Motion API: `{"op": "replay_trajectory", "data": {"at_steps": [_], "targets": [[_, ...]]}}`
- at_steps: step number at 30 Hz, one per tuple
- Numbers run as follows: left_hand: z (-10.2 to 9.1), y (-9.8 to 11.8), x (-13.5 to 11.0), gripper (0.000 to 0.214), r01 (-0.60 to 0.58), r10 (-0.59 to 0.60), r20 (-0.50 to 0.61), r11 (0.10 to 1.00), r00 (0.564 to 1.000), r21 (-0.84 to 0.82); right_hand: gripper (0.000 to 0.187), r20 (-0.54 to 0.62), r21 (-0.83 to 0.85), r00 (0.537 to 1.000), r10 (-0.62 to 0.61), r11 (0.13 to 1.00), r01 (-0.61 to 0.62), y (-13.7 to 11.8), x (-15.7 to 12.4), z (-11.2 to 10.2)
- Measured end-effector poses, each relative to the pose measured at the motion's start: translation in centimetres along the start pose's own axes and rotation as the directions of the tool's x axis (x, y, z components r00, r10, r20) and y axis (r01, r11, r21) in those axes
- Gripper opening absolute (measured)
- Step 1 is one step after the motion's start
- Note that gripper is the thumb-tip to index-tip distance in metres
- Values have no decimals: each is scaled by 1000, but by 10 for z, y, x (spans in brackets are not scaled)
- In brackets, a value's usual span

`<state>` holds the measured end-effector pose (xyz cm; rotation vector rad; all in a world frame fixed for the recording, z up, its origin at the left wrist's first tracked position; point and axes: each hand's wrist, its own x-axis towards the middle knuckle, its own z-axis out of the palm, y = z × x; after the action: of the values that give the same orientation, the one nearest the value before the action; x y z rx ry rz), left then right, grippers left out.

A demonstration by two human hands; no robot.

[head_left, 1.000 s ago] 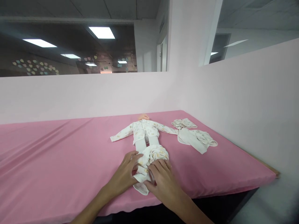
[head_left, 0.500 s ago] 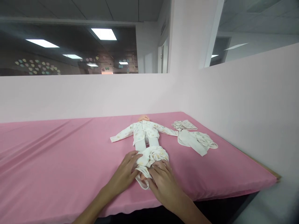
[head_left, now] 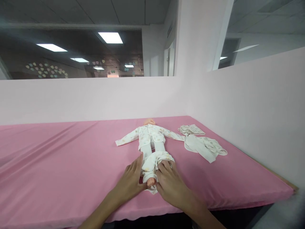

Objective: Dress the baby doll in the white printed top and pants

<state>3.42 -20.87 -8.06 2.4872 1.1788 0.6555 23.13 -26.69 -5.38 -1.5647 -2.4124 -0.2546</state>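
Observation:
A baby doll (head_left: 149,122) lies on its back in a white printed jacket (head_left: 145,133), arms spread. White cloth covers its upper legs (head_left: 145,149). Small printed trousers (head_left: 150,163) are bunched around the lower legs, and one bare foot (head_left: 151,182) pokes out of a cuff. My left hand (head_left: 130,176) lies along the left side of the trousers, fingers stretched out, its thumb against the foot. Curled fingers of my right hand (head_left: 170,181) grip the trousers on the right; the fingertips are hidden in the fabric. The other foot does not show.
A folded printed cloth (head_left: 192,129) and a loosely laid white garment (head_left: 203,146) are to the doll's right. The pink-covered table (head_left: 71,168) meets white walls (head_left: 95,98) at the back and right. Its front edge runs below my forearms.
The foot has come out further through the trouser cuff. My left fingers have straightened along the trousers, with the thumb now at the foot. My right hand keeps its grip. The view has shifted slightly.

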Motion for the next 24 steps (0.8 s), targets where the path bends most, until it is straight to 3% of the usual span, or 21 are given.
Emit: {"op": "replay_trajectory", "data": {"at_steps": [5,11,16,20,22,24], "targets": [[6,2,1,106,-18,17,-9,998,1000,-64,13,44,43,996,-73,997,71,-1,-2,2],[10,-4,2,110,9,-15,-41,992,999,-128,25,-27,65,993,-118,991,120,4,4,6],[8,-10,5,98,-96,98,-116,995,988,28,25,-71,-114,974,-216,972,207,11,21,-1],[13,-14,8,83,-131,162,-170,975,972,182,19,-88,-246,982,-167,959,140,10,31,-2],[13,-17,8,77,-111,149,-178,972,973,208,15,-101,-156,988,-118,982,102,11,28,-6],[7,-21,7,76,-94,113,-137,986,984,140,11,-86,84,994,-74,993,81,18,22,-13]]}}
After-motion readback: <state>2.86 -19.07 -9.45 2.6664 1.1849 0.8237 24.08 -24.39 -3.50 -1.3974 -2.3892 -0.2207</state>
